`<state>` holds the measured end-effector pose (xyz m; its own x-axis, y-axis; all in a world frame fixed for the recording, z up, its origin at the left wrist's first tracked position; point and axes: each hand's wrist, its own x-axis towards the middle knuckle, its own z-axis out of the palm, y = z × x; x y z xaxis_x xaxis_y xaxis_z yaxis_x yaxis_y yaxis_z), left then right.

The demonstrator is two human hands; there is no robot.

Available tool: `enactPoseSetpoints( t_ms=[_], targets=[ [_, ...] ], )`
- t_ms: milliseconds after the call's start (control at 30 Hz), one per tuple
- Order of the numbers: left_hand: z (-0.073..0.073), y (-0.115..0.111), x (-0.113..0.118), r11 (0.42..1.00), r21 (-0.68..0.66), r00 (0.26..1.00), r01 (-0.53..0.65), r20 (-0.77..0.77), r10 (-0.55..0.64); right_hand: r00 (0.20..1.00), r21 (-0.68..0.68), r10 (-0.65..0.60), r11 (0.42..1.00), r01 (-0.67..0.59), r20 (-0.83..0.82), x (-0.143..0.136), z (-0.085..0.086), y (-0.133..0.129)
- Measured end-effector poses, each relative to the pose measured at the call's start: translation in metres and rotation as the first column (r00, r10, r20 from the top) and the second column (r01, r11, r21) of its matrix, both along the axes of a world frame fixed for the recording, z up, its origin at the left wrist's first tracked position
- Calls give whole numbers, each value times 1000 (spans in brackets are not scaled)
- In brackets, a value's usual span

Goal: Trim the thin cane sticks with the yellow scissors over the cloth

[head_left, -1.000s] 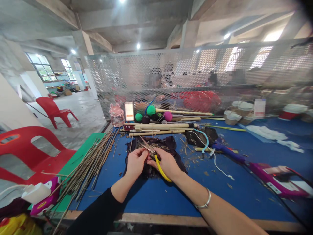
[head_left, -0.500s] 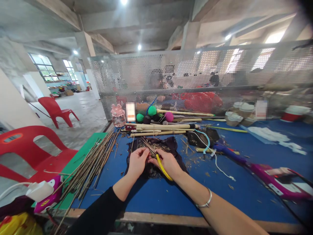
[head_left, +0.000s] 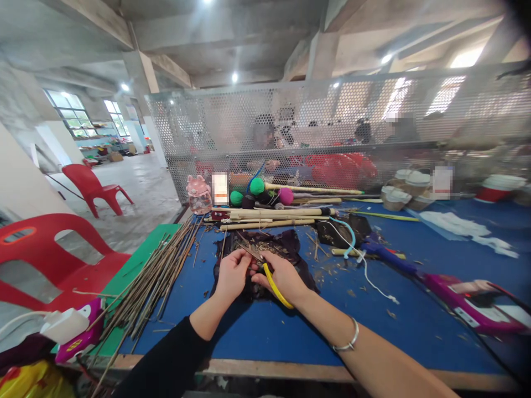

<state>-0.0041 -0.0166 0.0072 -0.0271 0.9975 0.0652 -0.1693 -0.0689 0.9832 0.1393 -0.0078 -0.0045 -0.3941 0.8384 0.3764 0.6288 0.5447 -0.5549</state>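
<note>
My right hand (head_left: 282, 276) is closed around yellow-handled scissors (head_left: 274, 288), whose blades point up and to the left. Just beside the blades, my left hand (head_left: 232, 273) pinches its thumb and fingers together; whatever they hold is too small and hidden to make out. Both hands are over a dark cloth (head_left: 292, 243) strewn with brown plant scraps (head_left: 274, 246). To the left, a bundle of thin brown sticks (head_left: 160, 282) lies slanted across the table.
Pale canes (head_left: 274, 214) and several yarn balls, one a green ball (head_left: 257, 186), lie behind the cloth. A pink bottle (head_left: 199, 194) stands at back left, and paper cups (head_left: 396, 196) at back right. A purple power strip (head_left: 473, 307) lies right. A perforated metal screen (head_left: 232, 121) closes the table's back.
The scissor blades have swung slightly left, nearer my left fingertips, and my right-hand fingers have shifted a little. The view has moved slightly; the table things stay put.
</note>
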Motion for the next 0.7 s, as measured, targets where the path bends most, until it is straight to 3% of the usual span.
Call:
enactPoseSetpoints(
  t_ms=[200, 700],
  targets=[
    [0, -1, 0, 998, 58, 998, 31, 49, -34, 998, -28, 3, 1000, -4, -58, -1, 2, -1],
    [0, 1, -1, 1000, -8, 994, -18, 106, 19, 1000, -69, -22, 997, 21, -15, 2, 2, 1]
  ],
)
